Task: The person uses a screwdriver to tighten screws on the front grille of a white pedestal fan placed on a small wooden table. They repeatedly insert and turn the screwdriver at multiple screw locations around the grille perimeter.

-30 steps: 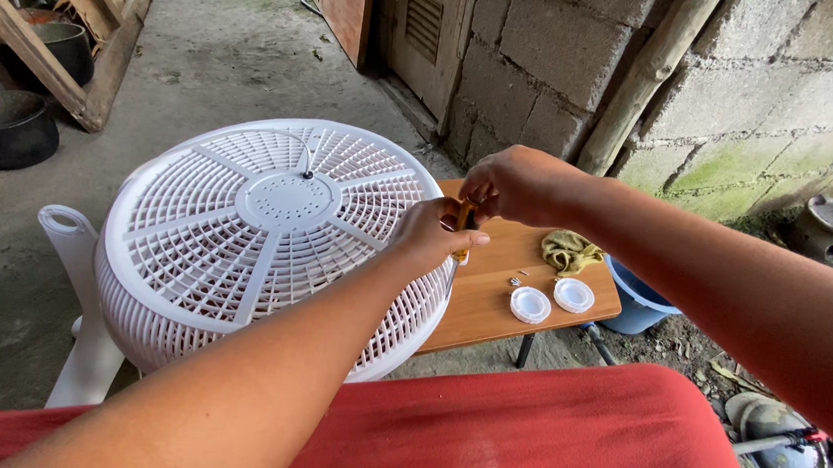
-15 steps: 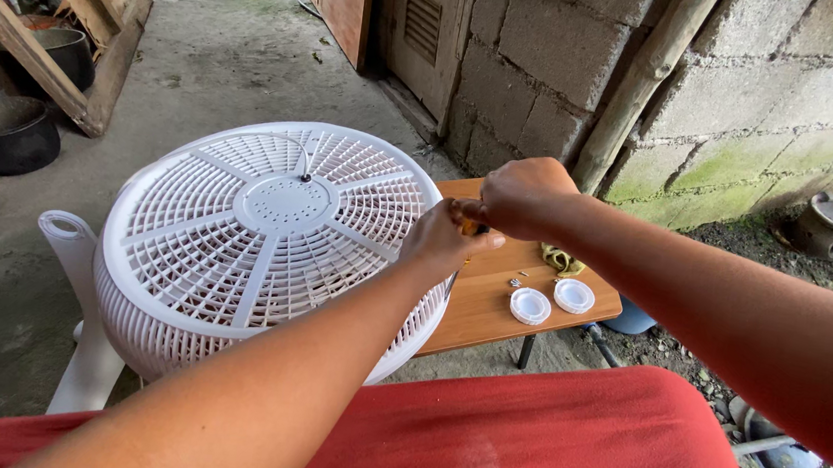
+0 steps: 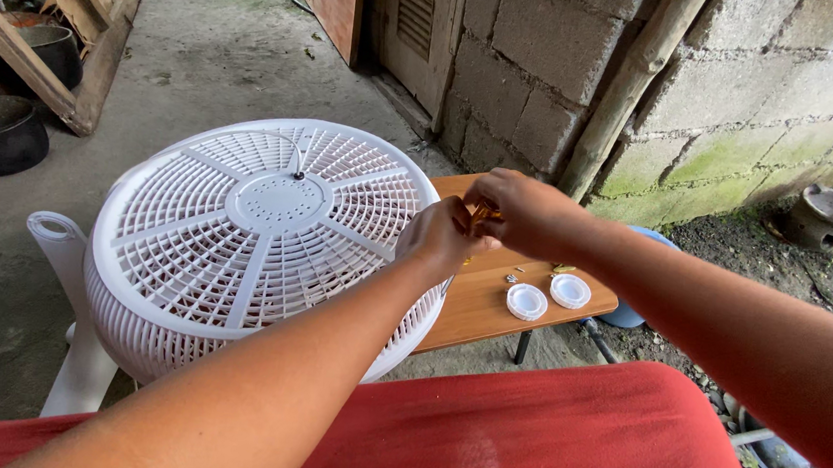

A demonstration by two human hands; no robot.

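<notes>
Both hands meet at the right rim of the white fan grille (image 3: 265, 241): left hand (image 3: 441, 236) pinches the grille edge, right hand (image 3: 524, 211) grips a small yellow-handled tool (image 3: 483, 215). Looks like rim-fastener work; steady alignment needed. Two white caps (image 3: 549, 296) lie on the wooden table (image 3: 475, 309).

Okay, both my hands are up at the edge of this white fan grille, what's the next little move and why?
Probably keep the left hand steadying the fan grille rim while the right hand works the small yellowish piece pinched there; both hands meet at the rim, and small screws lie on the wooden table.
</notes>
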